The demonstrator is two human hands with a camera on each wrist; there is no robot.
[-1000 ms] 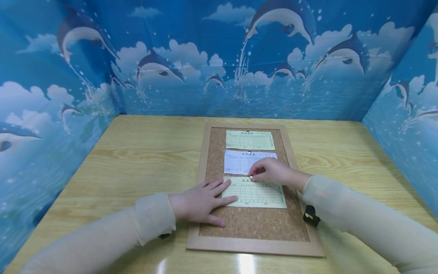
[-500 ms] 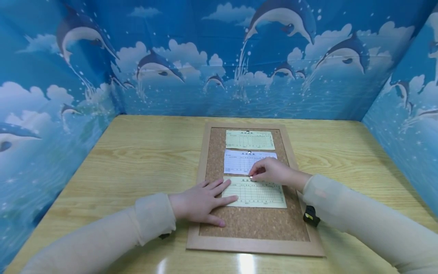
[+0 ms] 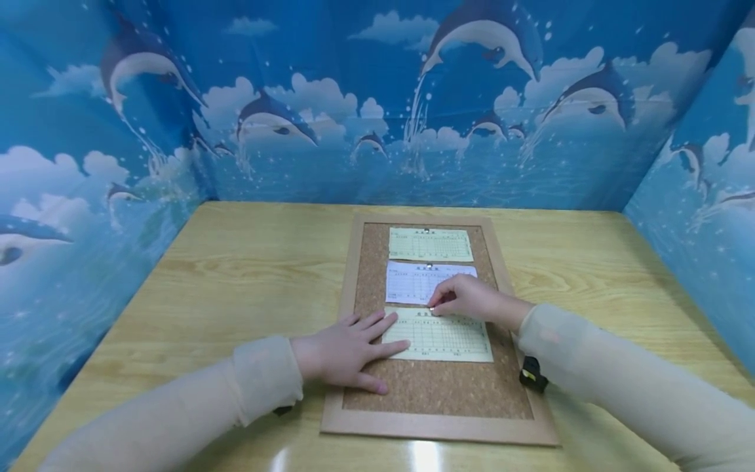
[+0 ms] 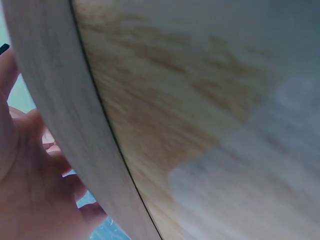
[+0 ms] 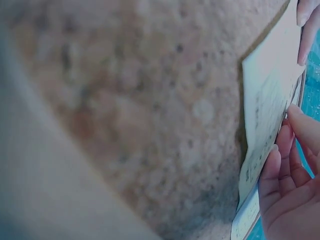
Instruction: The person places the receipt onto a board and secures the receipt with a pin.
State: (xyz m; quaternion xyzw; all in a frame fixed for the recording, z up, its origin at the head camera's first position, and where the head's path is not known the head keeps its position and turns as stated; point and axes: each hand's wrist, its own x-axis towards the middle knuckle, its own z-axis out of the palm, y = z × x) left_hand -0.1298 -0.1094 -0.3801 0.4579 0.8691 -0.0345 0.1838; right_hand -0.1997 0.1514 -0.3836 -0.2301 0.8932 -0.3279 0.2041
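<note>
A cork board in a pale wooden frame lies on the table. Three printed form slips are on it in a column: a green slip at the top, a bluish-white slip in the middle and a lower green slip. My right hand pinches a small shiny pin at the lower slip's top edge; in the right wrist view its thumb and fingers meet by the paper. With fingers spread, my left hand rests across the lower slip's left side and the board.
Small shiny pins sit at the top edges of the upper slip and the middle slip. The wood-grain table stretches around the board. A blue dolphin-print curtain stands behind it and along both sides.
Both hands hold practically the same places on the lower slip. The whole head view has shifted very slightly; the slips and board stay put.
</note>
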